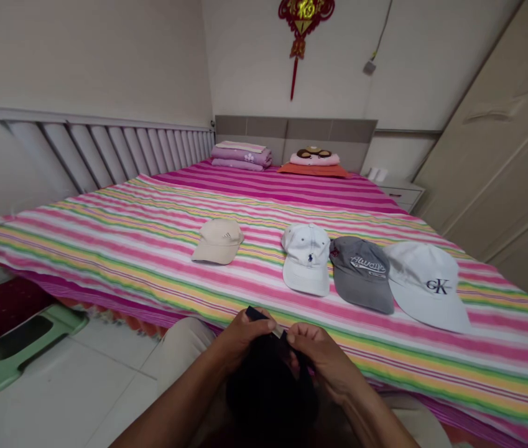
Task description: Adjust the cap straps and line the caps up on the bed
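Observation:
Both my hands hold a black cap [268, 392] low in front of me, near the bed's front edge. My left hand [245, 336] pinches a dark strap at the cap's top, fingers closed. My right hand [317, 354] pinches the strap's other end, fingers closed too. On the striped bed sheet [128, 242] lie several caps: a beige cap [219, 241] on the left, then a white cap [306, 256], a grey cap [361, 270] and a white cap with dark letters [426, 283] side by side on the right.
Folded purple bedding [241, 155] and an orange pillow with a plush toy [314, 163] lie at the headboard. A green plastic stool [16, 348] stands on the tiled floor at left. A wardrobe [501, 155] and nightstand [398, 191] are at right.

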The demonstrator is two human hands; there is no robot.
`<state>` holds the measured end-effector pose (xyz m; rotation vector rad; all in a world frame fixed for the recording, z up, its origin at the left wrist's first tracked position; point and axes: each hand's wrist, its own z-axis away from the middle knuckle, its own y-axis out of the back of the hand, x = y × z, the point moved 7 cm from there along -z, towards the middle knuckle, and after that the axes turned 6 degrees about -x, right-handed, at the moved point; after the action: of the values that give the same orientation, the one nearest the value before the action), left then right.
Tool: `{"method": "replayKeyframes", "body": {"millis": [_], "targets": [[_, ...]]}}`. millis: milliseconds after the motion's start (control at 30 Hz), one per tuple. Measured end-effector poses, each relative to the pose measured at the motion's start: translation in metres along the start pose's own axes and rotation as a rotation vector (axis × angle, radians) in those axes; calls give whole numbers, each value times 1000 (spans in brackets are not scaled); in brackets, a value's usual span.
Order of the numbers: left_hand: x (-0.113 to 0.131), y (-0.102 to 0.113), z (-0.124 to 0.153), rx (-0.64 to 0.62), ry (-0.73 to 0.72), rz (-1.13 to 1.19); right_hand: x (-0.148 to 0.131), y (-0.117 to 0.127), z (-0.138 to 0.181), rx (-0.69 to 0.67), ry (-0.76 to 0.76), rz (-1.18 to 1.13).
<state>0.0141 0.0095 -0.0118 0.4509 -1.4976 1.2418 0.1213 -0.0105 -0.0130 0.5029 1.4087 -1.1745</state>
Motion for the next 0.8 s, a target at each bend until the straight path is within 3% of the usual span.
{"method": "replayKeyframes", "body": {"millis": [267, 567, 800], "targets": [[-3, 3, 3, 66, 20, -6, 2, -4, -2, 4, -3, -50], [4, 7, 0, 48, 65, 92, -7, -3, -4, -10, 63, 8], [7, 8, -7, -11, 105, 60, -6, -6, -3, -81, -36, 123]]}}
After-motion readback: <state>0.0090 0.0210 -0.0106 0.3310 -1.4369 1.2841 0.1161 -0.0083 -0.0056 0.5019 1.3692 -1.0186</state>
